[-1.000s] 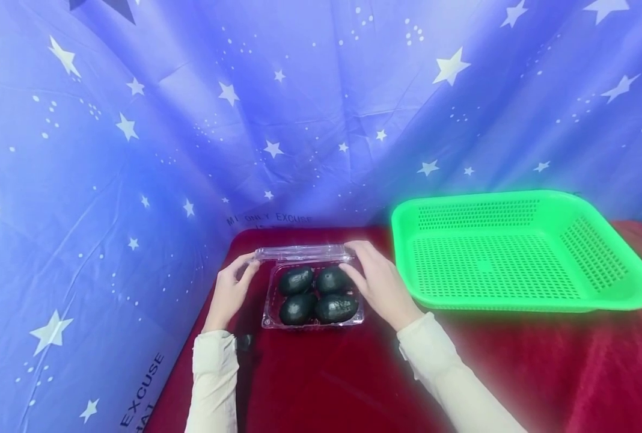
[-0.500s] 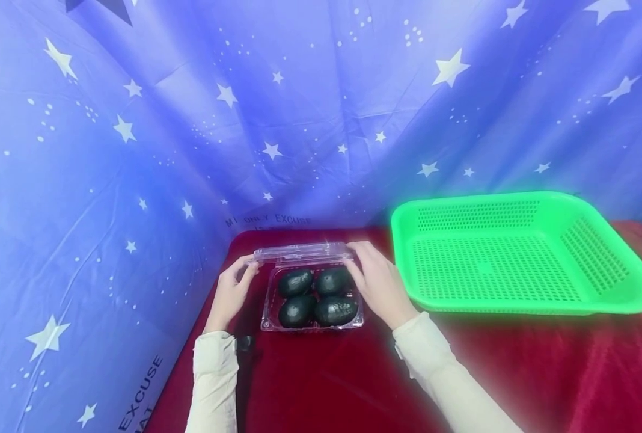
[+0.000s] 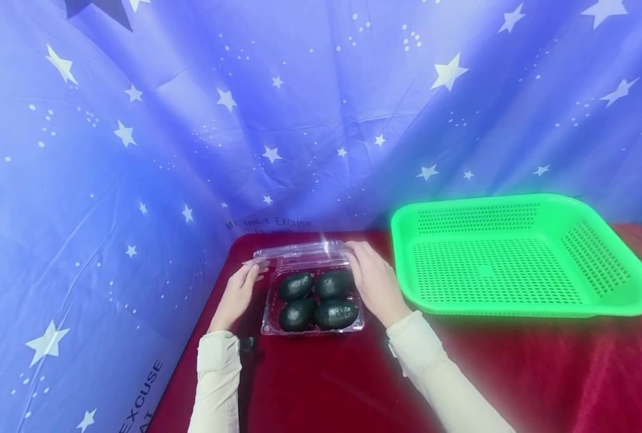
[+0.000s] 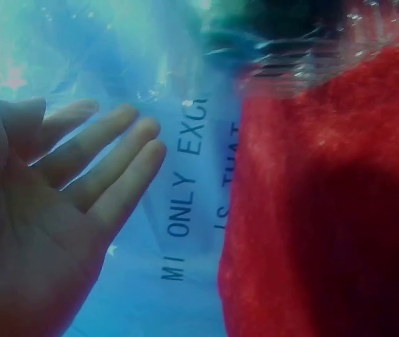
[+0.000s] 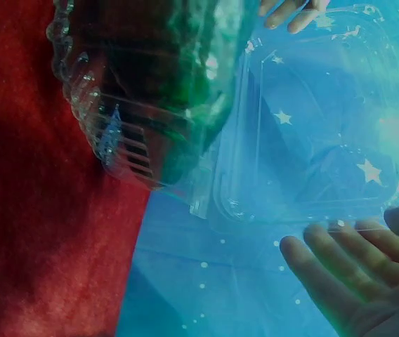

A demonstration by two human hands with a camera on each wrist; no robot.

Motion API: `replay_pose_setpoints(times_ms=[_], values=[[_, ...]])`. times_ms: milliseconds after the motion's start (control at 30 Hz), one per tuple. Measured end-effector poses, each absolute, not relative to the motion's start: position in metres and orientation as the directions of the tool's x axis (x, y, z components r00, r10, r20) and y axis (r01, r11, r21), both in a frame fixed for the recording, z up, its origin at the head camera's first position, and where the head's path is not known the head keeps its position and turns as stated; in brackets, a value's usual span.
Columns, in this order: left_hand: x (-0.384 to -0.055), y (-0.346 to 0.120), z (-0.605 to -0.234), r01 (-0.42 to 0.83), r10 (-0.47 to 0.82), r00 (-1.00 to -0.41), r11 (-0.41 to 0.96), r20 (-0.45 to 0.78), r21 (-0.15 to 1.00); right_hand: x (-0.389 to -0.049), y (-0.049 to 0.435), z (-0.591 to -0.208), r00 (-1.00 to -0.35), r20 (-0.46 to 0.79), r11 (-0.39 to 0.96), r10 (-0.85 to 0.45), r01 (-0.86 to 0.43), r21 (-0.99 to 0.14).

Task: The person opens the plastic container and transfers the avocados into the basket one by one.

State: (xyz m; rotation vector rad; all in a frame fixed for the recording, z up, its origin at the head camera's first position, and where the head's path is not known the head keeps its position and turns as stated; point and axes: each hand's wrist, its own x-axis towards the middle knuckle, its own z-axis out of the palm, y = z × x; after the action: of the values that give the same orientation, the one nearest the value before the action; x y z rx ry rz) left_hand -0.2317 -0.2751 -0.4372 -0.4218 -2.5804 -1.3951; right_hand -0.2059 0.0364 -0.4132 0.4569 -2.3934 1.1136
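A clear plastic clamshell box point(image 3: 312, 330) sits on the red cloth with its hinged lid point(image 3: 299, 253) raised at the back. Several dark green oval fruits that look like avocados point(image 3: 336, 314) lie inside in two rows. My left hand point(image 3: 236, 296) is at the lid's left end; the left wrist view shows its fingers point(image 4: 126, 172) extended, gripping nothing. My right hand point(image 3: 376, 279) is by the lid's right edge. In the right wrist view its fairly straight fingers point(image 5: 354, 263) meet that edge, the thumb apart from them. Whether the left fingertips touch the lid I cannot tell.
To the right stands a large green plastic basket point(image 3: 483, 264) with perforated sides and bottom, near my right hand. A red cloth point(image 3: 321, 385) covers the table. Blue star-printed curtains point(image 3: 310, 108) hang behind and along the left.
My left hand has loosened from the lid's left end, its fingers straightening. The lid has tipped slightly further back. My right hand stays at the lid's right edge, shifted slightly left.
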Motion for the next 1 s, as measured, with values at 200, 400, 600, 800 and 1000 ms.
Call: replay_pose_setpoints(times_ms=[200, 400, 600, 800, 1000], values=[[-0.235, -0.272, -0.442, 0.340, 0.203, -0.940, 0.483, 0.275, 0.807, -0.211, 0.034, -0.415, -0.842, 0.534, 0.605, -0.073, -0.463, -0.648], [-0.228, -0.261, -0.423, 0.320, 0.226, -0.943, 0.403, 0.246, 0.857, -0.216, 0.032, -0.416, -0.862, 0.503, 0.563, -0.069, -0.450, -0.693], [-0.230, -0.259, -0.429, 0.274, 0.183, -0.958, 0.362, 0.220, 0.891, -0.216, 0.028, -0.424, -0.863, 0.498, 0.547, -0.086, -0.459, -0.700], [-0.233, -0.260, -0.430, 0.264, 0.169, -0.962, 0.353, 0.217, 0.898, -0.217, 0.024, -0.428, -0.857, 0.501, 0.575, -0.122, -0.472, -0.668], [-0.235, -0.258, -0.429, 0.251, 0.154, -0.966, 0.351, 0.208, 0.902, -0.215, 0.022, -0.432, -0.887, 0.428, 0.623, -0.172, -0.434, -0.650]])
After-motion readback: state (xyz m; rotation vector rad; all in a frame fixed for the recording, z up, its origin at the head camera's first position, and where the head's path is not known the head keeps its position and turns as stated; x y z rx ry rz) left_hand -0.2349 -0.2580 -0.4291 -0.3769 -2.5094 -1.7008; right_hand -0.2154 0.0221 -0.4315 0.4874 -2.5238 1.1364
